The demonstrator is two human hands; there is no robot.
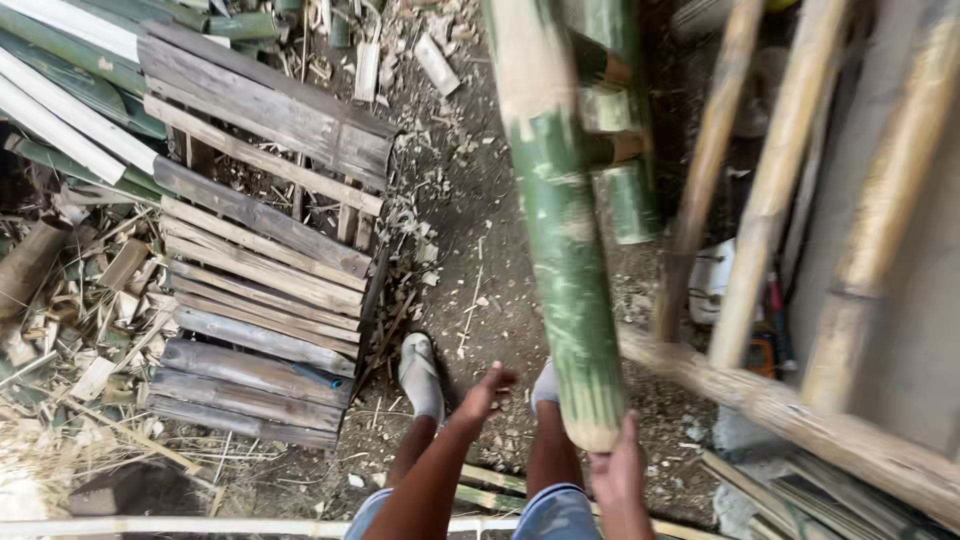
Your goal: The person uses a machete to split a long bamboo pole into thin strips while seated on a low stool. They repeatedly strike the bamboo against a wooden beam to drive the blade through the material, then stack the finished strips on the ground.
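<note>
Right hand (617, 470) grasping the cut lower end of a thick green bamboo pole (562, 220), held upright and tilted, rising to the far edge. Left hand (487, 392) released, fingers loose, just left of the pole and not touching it. Below: two feet in grey shoes (420, 375) on dirt ground (480, 200). Weathered wooden pallet (262, 250) at left; dry bamboo poles (775, 190) leaning at right.

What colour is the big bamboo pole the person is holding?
The bamboo pole is green with pale patches, seen from the head view.
</note>
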